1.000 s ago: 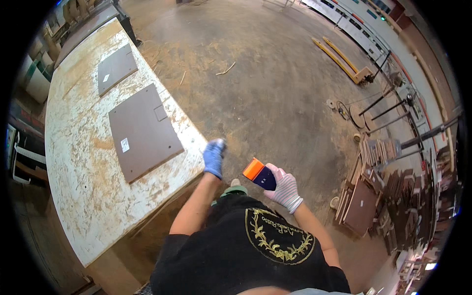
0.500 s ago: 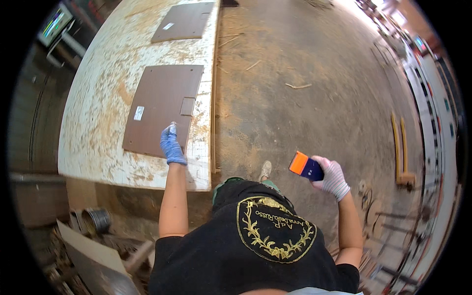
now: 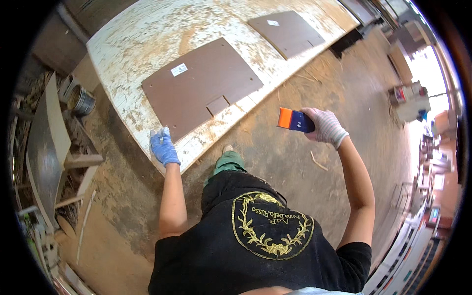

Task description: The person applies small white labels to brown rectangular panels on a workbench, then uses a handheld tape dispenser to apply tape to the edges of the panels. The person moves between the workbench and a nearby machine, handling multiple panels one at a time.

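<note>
My right hand (image 3: 324,127), in a pale striped glove, grips a block-shaped item with an orange end and a dark blue body (image 3: 293,120). It is held in the air to the right of the table; I cannot make out its exact kind. My left hand (image 3: 164,147), in a blue glove, is at the near corner of a brown panel (image 3: 196,83), fingers loosely bent and slightly apart. Whether it touches the panel I cannot tell. The panel lies flat, with a white label, small holes and a rectangular cutout along its right edge.
The white table (image 3: 125,64) is scuffed and dusted with brown debris. A second brown panel (image 3: 290,37) lies farther along it. To the left stand a metal bucket (image 3: 81,101) and a leaning board (image 3: 44,152). A wood scrap (image 3: 318,161) lies on the floor.
My view has turned to the right, so the table now runs diagonally. My left hand has gone from over the panel to its near corner. The right hand still holds the orange-and-blue item.
</note>
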### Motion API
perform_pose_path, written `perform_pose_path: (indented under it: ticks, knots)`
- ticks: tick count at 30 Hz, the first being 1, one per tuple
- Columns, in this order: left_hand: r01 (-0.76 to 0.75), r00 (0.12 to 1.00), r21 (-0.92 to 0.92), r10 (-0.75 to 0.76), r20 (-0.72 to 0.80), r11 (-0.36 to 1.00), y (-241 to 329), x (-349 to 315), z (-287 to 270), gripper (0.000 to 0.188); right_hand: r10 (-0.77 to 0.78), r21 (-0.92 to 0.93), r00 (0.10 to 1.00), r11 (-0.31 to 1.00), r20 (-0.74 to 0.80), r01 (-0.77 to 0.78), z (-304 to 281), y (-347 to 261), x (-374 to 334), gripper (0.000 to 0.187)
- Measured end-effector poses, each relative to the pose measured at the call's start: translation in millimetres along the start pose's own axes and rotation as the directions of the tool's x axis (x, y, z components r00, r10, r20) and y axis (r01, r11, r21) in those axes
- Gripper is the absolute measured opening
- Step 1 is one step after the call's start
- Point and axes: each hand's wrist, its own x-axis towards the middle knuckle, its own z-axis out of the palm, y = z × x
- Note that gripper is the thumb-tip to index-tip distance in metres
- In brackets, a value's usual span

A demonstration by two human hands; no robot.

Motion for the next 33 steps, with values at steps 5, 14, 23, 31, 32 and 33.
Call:
perform_pose_path:
  ticks: [5, 14, 23, 31, 32, 33]
  knots:
    - [0.136, 0.986, 0.176, -0.116, -0.119, 0.975, 17.3, -17.8, 21.2, 0.061, -0.133, -0.109, 0.985, 0.983, 0.109, 0.145, -24.6, 29.6, 104.5, 0.055]
    - [0.201, 0.950, 0.533, -0.031, -0.311, 0.822, 26.3, -51.1, 60.1, 0.023, -0.300, -0.259, 0.894, 0.883, 0.333, 0.392, -52.0, 61.1, 223.1, 0.061]
    - [0.281, 0.877, 0.527, 0.009, -0.481, 0.802, 16.1, -55.4, 91.7, 0.015, -0.420, -0.279, 0.815, 0.791, 0.399, 0.544, -48.8, 82.9, 278.4, 0.067]
    - [0.167, 0.876, 0.537, 0.126, -0.466, 0.827, 2.0, -55.8, 86.6, 0.017, -0.462, -0.237, 0.762, 0.761, 0.454, 0.603, -35.6, 88.8, 292.6, 0.069]
    - [0.181, 0.888, 0.515, 0.086, -0.452, 0.838, -2.2, -54.6, 83.1, 0.018, -0.477, -0.233, 0.757, 0.755, 0.447, 0.613, -33.4, 87.7, 294.5, 0.069]
    - [0.196, 0.898, 0.494, 0.047, -0.437, 0.847, -6.4, -53.5, 79.9, 0.019, -0.486, -0.246, 0.758, 0.746, 0.435, 0.619, -32.8, 87.4, 294.8, 0.069]
